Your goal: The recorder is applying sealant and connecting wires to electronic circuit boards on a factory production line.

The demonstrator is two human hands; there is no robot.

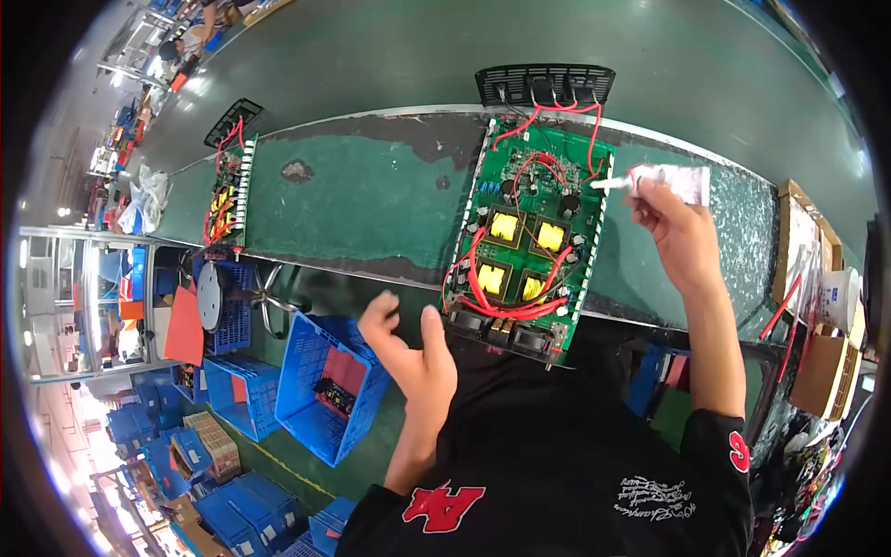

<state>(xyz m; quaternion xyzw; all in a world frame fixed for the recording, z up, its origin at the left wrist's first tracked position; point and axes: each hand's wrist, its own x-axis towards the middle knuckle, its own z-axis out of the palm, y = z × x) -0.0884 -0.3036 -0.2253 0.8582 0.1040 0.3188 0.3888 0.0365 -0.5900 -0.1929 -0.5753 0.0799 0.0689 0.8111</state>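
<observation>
A green circuit board (543,158) with yellow transformers, red wires and a black vented end panel lies on the green conveyor belt (371,204) before me. My right hand (676,232) grips a white squeeze tube (668,178); its nozzle points at the board's right edge near a black capacitor. My left hand (413,348) hovers with fingers spread, holding nothing, just left of the board's near corner and off the belt's near edge.
A second green board (227,190) with red wires lies further left on the belt. Blue plastic crates (325,385) stand on the floor at my left. Cardboard boxes (821,371) and a white cup sit at the right.
</observation>
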